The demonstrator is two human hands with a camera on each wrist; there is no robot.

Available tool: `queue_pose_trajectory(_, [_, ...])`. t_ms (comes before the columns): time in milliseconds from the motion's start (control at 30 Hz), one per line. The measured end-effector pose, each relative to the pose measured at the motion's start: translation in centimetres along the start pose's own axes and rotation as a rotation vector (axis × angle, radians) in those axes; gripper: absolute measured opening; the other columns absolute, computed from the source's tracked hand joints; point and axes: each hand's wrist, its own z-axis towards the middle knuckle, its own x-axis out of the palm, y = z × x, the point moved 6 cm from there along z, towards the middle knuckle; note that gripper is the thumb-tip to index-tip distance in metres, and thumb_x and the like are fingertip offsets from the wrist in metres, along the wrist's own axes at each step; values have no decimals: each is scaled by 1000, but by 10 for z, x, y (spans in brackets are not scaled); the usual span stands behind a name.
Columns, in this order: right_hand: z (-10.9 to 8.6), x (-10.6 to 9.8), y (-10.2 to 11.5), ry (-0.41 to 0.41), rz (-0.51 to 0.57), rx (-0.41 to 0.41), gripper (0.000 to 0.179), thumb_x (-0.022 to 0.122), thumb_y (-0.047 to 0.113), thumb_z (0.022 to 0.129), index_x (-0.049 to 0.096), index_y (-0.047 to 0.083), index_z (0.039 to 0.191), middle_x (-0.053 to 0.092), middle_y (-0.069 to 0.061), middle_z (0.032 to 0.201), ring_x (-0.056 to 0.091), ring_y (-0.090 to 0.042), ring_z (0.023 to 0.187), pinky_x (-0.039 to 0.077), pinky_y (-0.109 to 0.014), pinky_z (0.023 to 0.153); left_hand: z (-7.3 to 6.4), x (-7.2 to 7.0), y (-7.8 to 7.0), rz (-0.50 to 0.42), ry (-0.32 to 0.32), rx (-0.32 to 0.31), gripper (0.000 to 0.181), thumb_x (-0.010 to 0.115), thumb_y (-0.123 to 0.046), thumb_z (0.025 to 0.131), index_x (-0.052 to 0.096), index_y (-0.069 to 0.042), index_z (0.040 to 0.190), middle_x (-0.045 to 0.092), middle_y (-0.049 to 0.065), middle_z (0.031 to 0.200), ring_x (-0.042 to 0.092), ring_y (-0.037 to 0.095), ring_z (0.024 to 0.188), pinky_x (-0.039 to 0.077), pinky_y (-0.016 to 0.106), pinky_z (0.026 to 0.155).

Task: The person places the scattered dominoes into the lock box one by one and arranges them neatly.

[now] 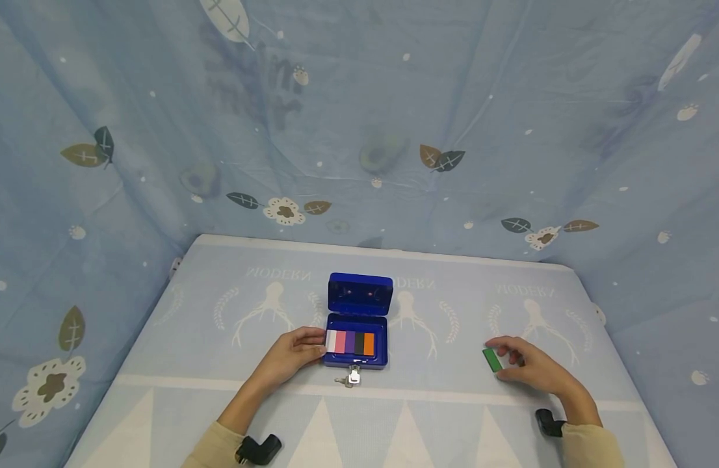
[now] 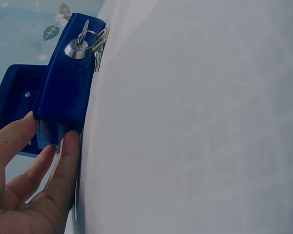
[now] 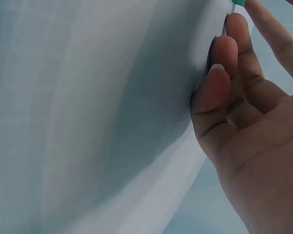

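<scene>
A dark blue cash box (image 1: 380,361) stands with its lid (image 1: 360,292) raised. Side by side inside it lie several coloured blocks (image 1: 350,342): white, pink, purple, black and orange. My left hand (image 1: 289,356) rests at the box's left side, its fairly straight fingers and thumb touching the end wall in the left wrist view. Well to the right, my right hand (image 1: 529,367) pinches a green block (image 1: 492,359) by its ends, between thumb and index finger, close to the table. Only a corner of that block shows in the right wrist view.
Keys (image 1: 344,381) on a ring hang from the lock (image 1: 353,374) at the box's front. The patterned cloth covers the table (image 1: 441,377). Blue printed curtains (image 1: 359,117) enclose its back and sides. Black wrist mounts (image 1: 260,450) sit on both forearms.
</scene>
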Motion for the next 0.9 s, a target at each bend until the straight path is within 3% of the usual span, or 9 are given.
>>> queue_pose_trajectory(367, [2, 3, 6, 2, -18, -54, 54, 81, -3, 76, 61, -1, 126, 52, -11, 102, 44, -21, 79, 41, -28, 64, 1, 0, 2, -18, 1, 2, 46, 73, -12, 93, 58, 8, 131, 65, 21, 121, 66, 27, 106, 59, 29, 85])
queue_pose_trajectory(900, [3, 5, 1, -25, -34, 34, 51, 81, -1, 78, 61, 2, 125, 53, -10, 102, 45, -18, 79, 42, -26, 64, -1, 1, -1, -36, 15, 6, 47, 72, -11, 94, 55, 10, 132, 63, 24, 123, 66, 27, 107, 59, 30, 85])
